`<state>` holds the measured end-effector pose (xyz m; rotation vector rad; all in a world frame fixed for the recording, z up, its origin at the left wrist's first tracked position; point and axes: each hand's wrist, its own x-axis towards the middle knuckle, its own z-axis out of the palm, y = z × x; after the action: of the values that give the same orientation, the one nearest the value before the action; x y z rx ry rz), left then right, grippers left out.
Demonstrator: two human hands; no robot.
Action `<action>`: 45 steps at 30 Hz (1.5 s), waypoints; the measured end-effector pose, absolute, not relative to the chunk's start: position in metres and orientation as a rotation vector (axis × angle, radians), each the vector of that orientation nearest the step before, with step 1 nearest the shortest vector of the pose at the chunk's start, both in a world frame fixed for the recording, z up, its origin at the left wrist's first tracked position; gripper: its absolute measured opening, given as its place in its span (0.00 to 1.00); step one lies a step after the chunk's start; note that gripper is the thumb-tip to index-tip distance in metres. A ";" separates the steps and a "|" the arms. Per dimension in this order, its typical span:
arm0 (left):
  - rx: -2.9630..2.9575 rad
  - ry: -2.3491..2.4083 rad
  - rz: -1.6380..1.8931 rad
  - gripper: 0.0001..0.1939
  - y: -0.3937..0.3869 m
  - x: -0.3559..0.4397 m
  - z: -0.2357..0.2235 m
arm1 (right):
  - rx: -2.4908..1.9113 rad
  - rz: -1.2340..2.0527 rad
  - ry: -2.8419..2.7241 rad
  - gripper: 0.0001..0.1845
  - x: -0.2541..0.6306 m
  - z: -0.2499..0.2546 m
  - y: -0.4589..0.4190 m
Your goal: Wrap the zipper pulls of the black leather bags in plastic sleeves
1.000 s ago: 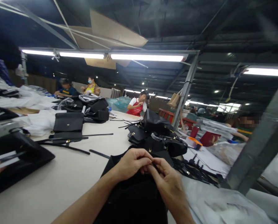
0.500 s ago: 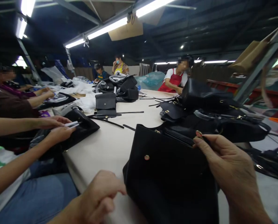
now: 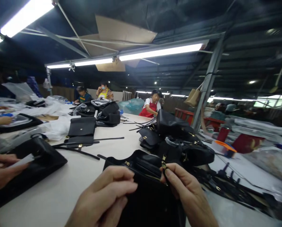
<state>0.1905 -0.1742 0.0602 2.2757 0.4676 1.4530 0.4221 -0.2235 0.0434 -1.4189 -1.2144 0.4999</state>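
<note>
R hand pinching brass clasp on blk bag; L hand curled, grip unclear.

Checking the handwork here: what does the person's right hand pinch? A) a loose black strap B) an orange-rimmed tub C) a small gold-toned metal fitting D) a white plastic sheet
C: the right hand pinches a small gold-toned metal fitting at the black bag's top edge.
</note>
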 end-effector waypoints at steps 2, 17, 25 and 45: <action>2.150 0.356 1.364 0.13 -0.167 0.228 0.075 | -1.385 0.540 -1.209 0.20 0.421 0.045 -0.225; 1.336 0.314 0.852 0.07 -0.132 0.303 0.058 | -1.433 0.294 -1.260 0.16 0.421 0.042 -0.224; 1.573 0.374 0.957 0.03 -0.134 0.297 0.060 | -1.412 0.073 -1.459 0.13 0.428 0.034 -0.219; 1.869 0.298 1.156 0.10 -0.135 0.284 0.055 | -1.251 -0.352 -1.585 0.09 0.430 0.023 -0.209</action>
<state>0.2839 -0.1348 0.0548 1.8692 0.2981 1.1557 0.4303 -0.2089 0.0233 -1.2508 -1.5853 -0.3522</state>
